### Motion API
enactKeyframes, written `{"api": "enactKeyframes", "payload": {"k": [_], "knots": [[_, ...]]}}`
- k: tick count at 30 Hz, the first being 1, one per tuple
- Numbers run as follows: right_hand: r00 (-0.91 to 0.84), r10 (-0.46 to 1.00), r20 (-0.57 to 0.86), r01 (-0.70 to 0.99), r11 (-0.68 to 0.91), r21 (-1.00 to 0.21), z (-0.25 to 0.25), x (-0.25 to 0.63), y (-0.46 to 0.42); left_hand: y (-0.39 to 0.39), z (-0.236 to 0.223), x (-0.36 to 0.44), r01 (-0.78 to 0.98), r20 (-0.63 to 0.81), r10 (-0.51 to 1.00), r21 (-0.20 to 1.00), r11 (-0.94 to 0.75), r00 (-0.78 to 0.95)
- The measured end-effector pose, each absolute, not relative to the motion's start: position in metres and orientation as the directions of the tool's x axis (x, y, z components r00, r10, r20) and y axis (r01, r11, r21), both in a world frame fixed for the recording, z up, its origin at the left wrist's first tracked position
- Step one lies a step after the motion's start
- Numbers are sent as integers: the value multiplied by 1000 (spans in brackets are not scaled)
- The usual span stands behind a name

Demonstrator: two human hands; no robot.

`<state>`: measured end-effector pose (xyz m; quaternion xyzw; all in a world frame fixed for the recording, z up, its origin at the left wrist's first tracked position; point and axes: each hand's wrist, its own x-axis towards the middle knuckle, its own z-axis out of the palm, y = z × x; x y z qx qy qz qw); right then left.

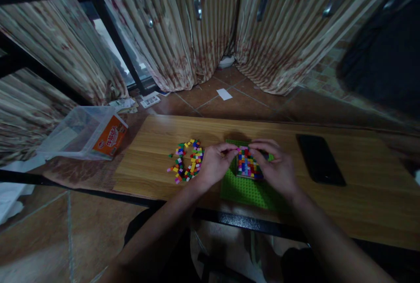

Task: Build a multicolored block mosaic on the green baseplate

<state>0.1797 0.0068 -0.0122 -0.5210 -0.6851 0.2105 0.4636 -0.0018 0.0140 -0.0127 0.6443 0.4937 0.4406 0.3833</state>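
A multicoloured block of small toy bricks (246,165) sits on a green studded baseplate (248,192) on the wooden table. My left hand (215,162) is closed at the block's far left corner, its thumb and forefinger pinched on what looks like a small pink toy brick (237,148). At the far right corner, my right hand (277,162) has thumb and fingertips together against the block; what they pinch is hidden. Left of my left hand lies a loose pile of small coloured bricks (196,155), partly covered by that hand.
A black phone (320,159) lies on the table (141,156) at the right. Past the left end stands a clear plastic bin (75,132) with an orange label. Papers (224,94) lie on the tiled floor, before striped curtains (210,33). A black rail (243,219) runs along the near edge.
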Motion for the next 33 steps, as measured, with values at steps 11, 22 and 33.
{"api": "enactKeyframes", "payload": {"k": [11, 22, 33], "knots": [[-101, 873, 477, 577, 442, -687, -11, 171, 4, 10, -19, 8, 107, 124, 984, 985, -138, 129], [-174, 867, 468, 719, 436, -541, -15, 179, 11, 2, -16, 9, 421, 188, 974, 879, -225, 128], [-43, 886, 462, 707, 353, -613, -17, 167, 9, 0, -19, 13, 494, 180, 970, 836, -239, 165]]}}
